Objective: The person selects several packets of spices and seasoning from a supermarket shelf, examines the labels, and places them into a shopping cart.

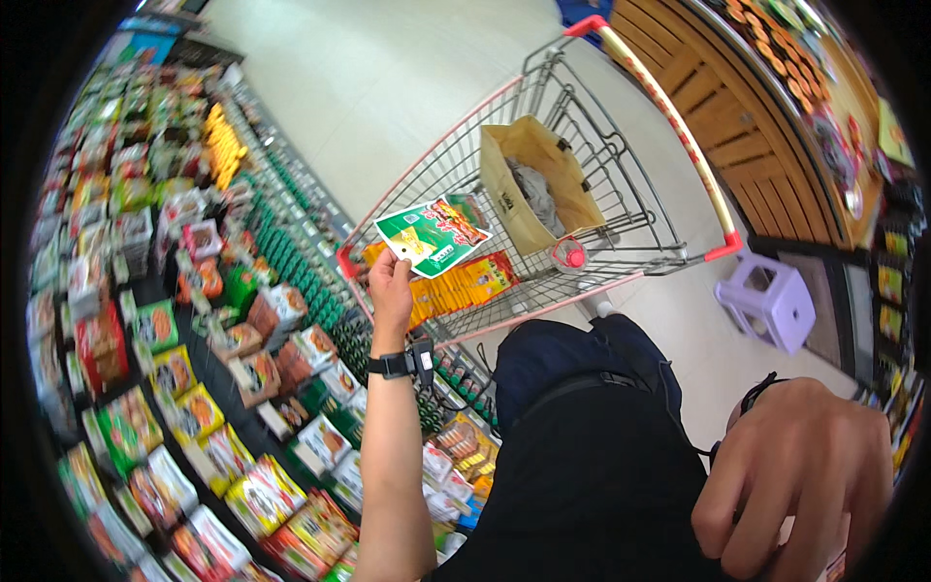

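Note:
My left hand (393, 287) pinches one corner of a green and white food packet (436, 236) with red lettering, held over the near left end of a metal shopping cart (618, 174). Beneath it in the cart lies a row of yellow and red packets (465, 284). A tan open-topped bag (516, 211) with grey cloth in it stands in the cart, beside a bottle with a red cap (574, 257). My right hand (800, 473) is raised close to the camera at the lower right, its fingers curled downward; whether it holds anything is hidden.
Shelves of packaged foods (174, 364) run along the left. A purple plastic stool (771, 302) stands on the floor at right. Behind the cart's handle is a slatted wooden display counter (720, 94) with goods on top.

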{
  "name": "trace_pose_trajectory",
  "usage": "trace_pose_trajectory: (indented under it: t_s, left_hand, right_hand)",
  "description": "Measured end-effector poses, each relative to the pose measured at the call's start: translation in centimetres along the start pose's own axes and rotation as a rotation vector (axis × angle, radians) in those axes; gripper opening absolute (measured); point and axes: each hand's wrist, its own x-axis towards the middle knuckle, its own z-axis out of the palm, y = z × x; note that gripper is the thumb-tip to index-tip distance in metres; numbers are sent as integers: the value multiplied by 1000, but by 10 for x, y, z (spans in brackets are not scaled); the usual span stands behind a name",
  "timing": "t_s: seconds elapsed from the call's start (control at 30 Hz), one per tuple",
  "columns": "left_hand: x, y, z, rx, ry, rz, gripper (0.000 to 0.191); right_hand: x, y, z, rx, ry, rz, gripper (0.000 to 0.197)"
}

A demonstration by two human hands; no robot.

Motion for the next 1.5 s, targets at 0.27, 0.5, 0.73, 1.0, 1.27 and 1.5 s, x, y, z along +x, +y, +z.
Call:
trace_pose_trajectory:
  t_s: [0.27,0.5,0.73,1.0,1.27,1.5]
  left_hand:
    - [-234,61,43,-290,421,212,36]
    - [-418,70,89,-401,640,345,45]
    - [-591,104,172,-483,763,554,52]
    - [-754,49,246,-301,853,712,24]
    - [-901,-67,309,-168,1050,345,34]
    - [-968,-74,340,-203,1227,317,30]
  right_hand:
    - [-54,-29,34,282,-118,-334,39]
    - [-79,-4,83,-34,-304,352,37]
    - [-149,87,187,-833,-809,208,91]
    - [-264,112,301,-537,-748,377,26]
    - [-376,113,392,125,-780,1149,34]
    - [-434,140,464,-146,-897,944,37]
